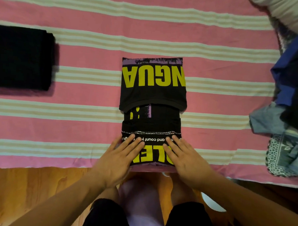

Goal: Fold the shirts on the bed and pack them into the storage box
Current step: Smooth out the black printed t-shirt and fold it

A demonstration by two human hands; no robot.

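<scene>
A black shirt [153,95] with yellow letters and purple print lies folded into a narrow strip in the middle of the bed, its far end folded back toward me. My left hand [122,157] lies flat on the near left part of the shirt with straight fingers. On the near right part, my right hand [183,159] presses down the same way. A folded black shirt [19,58] rests at the left edge of the bed. No storage box is in view.
The bed carries a pink sheet with pale stripes [93,94]. A heap of unfolded clothes [290,105], blue, black, denim and patterned, lies at the right. A pale pillow [285,11] sits at the far right corner. A wooden floor [34,184] runs along the bed's near edge.
</scene>
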